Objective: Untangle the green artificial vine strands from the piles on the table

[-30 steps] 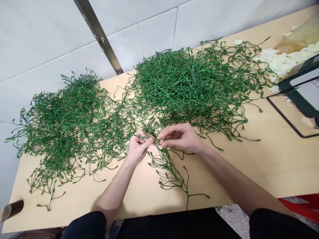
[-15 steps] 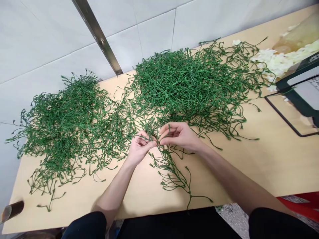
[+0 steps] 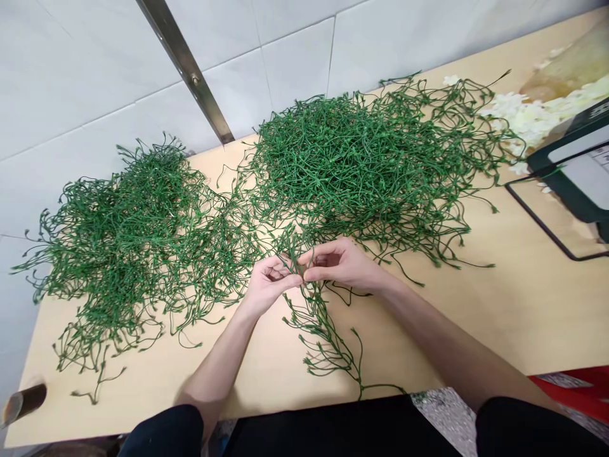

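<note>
Between my hands, at the middle of the table, is a green plastic stem strand (image 3: 328, 330) with many thin side branches. Its lower end trails toward the front table edge and forks there. My left hand (image 3: 271, 282) pinches the strand's upper part between thumb and fingers. From the right, my right hand (image 3: 345, 265) pinches at the same spot, its thumb and fingertips nearly touching the left ones. The exact joint under the fingertips is hidden. A large heap of green stems (image 3: 352, 158) lies just behind my hands, and a looser heap (image 3: 124, 241) spreads to the left.
White artificial flowers (image 3: 537, 120) lie at the back right beside a dark green box-like object (image 3: 580, 165) with a pale label. A dark cylindrical object (image 3: 26, 403) sits at the front left corner. A metal strip (image 3: 190, 76) runs down the tiled wall (image 3: 295, 63).
My right fingers have closed in toward the left hand and dipped slightly. The hanging strand has shifted a little to the left and down.
</note>
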The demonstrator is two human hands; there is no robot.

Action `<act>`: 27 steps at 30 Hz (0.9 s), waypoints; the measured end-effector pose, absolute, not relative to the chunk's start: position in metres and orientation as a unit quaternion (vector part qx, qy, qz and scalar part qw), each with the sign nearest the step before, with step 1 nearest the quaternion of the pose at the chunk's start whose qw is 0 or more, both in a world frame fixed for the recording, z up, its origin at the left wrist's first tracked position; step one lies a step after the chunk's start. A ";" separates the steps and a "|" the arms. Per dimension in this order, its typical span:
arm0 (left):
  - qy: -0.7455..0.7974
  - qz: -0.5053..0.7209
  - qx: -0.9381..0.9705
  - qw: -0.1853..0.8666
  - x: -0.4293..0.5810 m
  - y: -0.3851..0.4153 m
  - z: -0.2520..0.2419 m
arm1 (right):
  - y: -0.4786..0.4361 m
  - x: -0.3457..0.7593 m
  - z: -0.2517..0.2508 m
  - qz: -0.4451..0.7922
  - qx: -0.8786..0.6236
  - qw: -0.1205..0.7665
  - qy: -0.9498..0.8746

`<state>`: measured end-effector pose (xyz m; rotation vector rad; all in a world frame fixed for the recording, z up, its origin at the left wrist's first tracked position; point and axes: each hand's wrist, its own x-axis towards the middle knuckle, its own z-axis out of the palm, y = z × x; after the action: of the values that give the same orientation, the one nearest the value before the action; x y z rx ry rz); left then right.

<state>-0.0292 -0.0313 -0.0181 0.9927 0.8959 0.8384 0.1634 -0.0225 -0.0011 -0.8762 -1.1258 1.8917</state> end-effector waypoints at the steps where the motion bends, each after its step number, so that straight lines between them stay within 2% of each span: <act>1: 0.406 0.376 0.445 0.704 -0.029 -0.031 -0.018 | -0.023 0.163 -0.002 0.738 -0.338 0.384 -0.439; 8: 0.428 0.370 0.440 0.697 -0.028 -0.032 -0.017 | -0.024 0.165 -0.006 0.767 -0.278 0.376 -0.441; 18: 0.436 0.372 0.442 0.690 -0.029 -0.032 -0.021 | -0.027 0.162 -0.005 0.716 -0.258 0.390 -0.519; 23: 0.450 0.365 0.446 0.682 -0.028 -0.032 -0.019 | -0.027 0.161 0.003 0.657 -0.286 0.394 -0.576; 27: 0.461 0.393 0.424 0.673 -0.026 -0.031 -0.017 | -0.027 0.160 0.002 0.665 -0.323 0.420 -0.527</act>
<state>-0.0258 -0.0313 -0.0166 0.9533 1.0377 0.8853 0.1603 -0.0269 0.0025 -0.8093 -1.3214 1.6659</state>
